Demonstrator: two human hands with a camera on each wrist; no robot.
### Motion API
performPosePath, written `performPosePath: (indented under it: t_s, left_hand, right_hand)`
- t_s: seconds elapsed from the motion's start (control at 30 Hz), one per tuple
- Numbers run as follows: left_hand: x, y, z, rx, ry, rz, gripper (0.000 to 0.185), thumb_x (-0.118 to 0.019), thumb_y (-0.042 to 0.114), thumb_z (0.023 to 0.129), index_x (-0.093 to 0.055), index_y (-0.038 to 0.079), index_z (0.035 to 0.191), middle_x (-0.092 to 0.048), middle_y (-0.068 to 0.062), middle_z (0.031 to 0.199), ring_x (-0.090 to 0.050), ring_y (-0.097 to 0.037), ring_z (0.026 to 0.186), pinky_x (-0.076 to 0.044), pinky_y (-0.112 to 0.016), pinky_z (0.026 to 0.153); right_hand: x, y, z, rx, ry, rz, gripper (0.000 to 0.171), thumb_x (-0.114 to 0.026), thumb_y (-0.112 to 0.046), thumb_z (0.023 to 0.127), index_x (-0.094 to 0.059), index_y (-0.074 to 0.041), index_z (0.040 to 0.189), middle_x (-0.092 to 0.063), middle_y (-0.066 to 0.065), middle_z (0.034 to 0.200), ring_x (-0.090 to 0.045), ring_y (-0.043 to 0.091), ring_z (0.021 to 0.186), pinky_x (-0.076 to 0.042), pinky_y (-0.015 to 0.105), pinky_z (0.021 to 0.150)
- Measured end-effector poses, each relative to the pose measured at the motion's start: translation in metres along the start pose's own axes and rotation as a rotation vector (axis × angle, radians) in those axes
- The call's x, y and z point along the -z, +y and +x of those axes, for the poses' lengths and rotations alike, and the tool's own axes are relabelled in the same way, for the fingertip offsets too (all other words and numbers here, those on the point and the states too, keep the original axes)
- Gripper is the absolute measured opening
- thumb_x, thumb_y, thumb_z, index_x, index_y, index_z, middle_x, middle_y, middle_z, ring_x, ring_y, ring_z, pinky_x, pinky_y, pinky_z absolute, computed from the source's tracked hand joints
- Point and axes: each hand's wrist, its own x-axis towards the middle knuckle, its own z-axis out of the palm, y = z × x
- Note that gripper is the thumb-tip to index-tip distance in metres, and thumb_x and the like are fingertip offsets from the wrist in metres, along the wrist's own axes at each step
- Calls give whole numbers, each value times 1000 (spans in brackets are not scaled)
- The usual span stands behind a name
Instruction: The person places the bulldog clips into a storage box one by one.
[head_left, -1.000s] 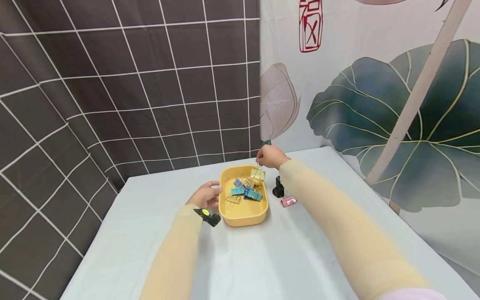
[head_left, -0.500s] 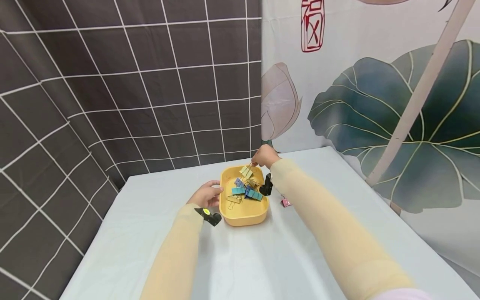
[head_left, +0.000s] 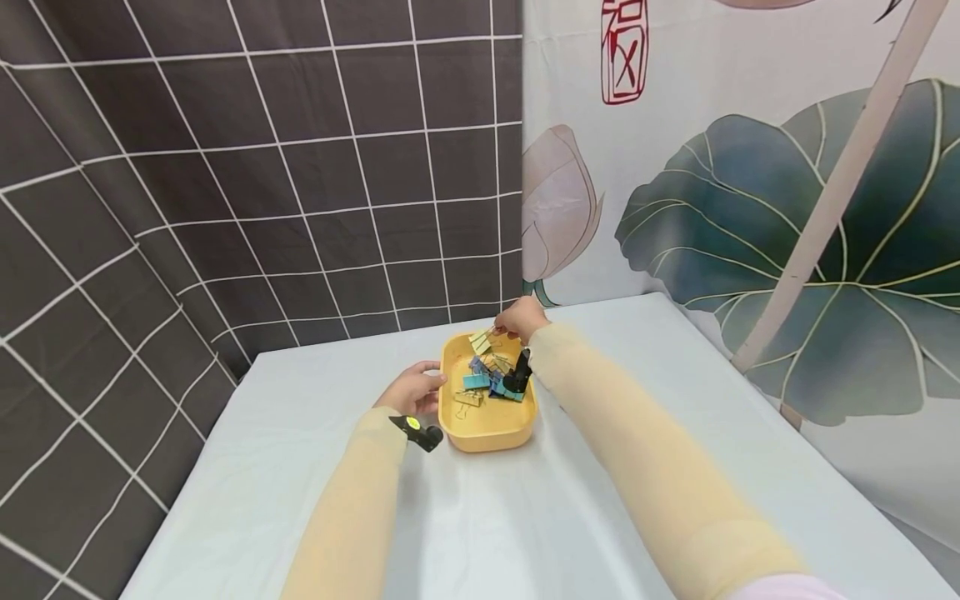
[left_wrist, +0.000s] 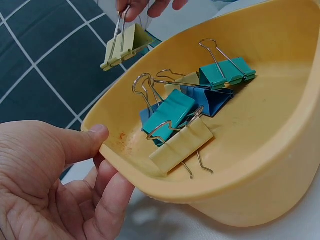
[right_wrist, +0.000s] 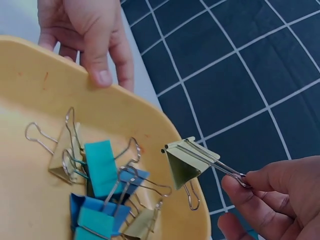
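Note:
My left hand (head_left: 411,390) grips the left rim of a yellow plastic basin (head_left: 489,439), thumb on the rim and fingers against the outer wall in the left wrist view. Between thumb and fingertips, my right hand (right_wrist: 287,197) pinches the wire handle of a pale yellow binder clip (right_wrist: 187,160). That clip hangs over the basin's far part, apart from the pile. Inside the basin lie several more binder clips: teal ones such as this teal clip (left_wrist: 170,112), a dark blue clip (left_wrist: 210,100) and a yellow clip (left_wrist: 182,145) nearest the left hand.
The basin stands on a table with a white cloth (head_left: 480,525). Behind it hang a dark grid-patterned backdrop (head_left: 315,175) and a white one printed with a lotus leaf (head_left: 825,233). Each wrist carries a black camera mount (head_left: 417,433).
My right hand has carried the pale yellow binder clip leftward over the basin. The pink clip right of the basin is now hidden behind my right arm. My left hand stays put.

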Motion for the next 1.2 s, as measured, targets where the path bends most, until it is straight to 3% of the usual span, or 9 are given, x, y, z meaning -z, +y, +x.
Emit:
performPosePath:
  t_s: [0.47, 0.57, 0.7, 0.8, 1.07, 1.2]
  left_hand:
    - [0, -1, 1, 11, -9, -14, 44, -59, 11, 102, -49, 15, 145, -64, -16, 106, -57, -12, 66, -50, -18, 50]
    - [1, 0, 2, 11, -12, -17, 44, -59, 11, 102, -50, 15, 145, -64, -15, 105, -56, -11, 64, -49, -17, 49]
    - [2, 1, 3, 9, -17, -24, 43, -59, 11, 103, -50, 15, 144, -64, -14, 101, -56, -10, 63, -50, -17, 49]
    - [3, 1, 3, 7, -23, -25, 42, -58, 11, 103, -50, 14, 144, -63, -12, 98, -56, -10, 62, -50, -17, 48]
    - [2, 1, 1, 6, -19, -18, 42, -59, 11, 102, -50, 14, 144, -65, -12, 100, -57, -10, 64, -50, -17, 50]
    - [2, 1, 1, 10, -15, -20, 42, -60, 12, 102, -51, 14, 143, -65, -13, 103, -57, -11, 65, -50, -17, 51]
  right_hand:
    - [-21, -5, -7, -34, -6, 87, 15, -70, -13, 93, -79, -2, 90, -76, 12, 89, -53, 20, 66, -32, 28, 47]
    - [-25, -8, -9, -34, 7, 118, 14, -70, -12, 92, -79, -2, 92, -76, 13, 90, -55, 21, 69, -38, 30, 54]
    - [-30, -12, -10, -20, 19, 193, 13, -72, -9, 90, -79, 1, 94, -76, 15, 91, -61, 23, 74, -53, 39, 74]
    - [-34, -13, -10, -3, 24, 242, 13, -73, -9, 89, -78, 3, 94, -76, 15, 92, -65, 25, 82, -56, 44, 85]
    - [-38, -13, -13, 45, 42, 312, 13, -68, -9, 92, -78, 0, 92, -74, 17, 95, -64, 30, 92, -55, 50, 93]
    - [-36, -13, -11, 40, 11, 366, 16, -68, -12, 95, -76, 1, 100, -75, 12, 91, -64, 32, 95, -54, 48, 92]
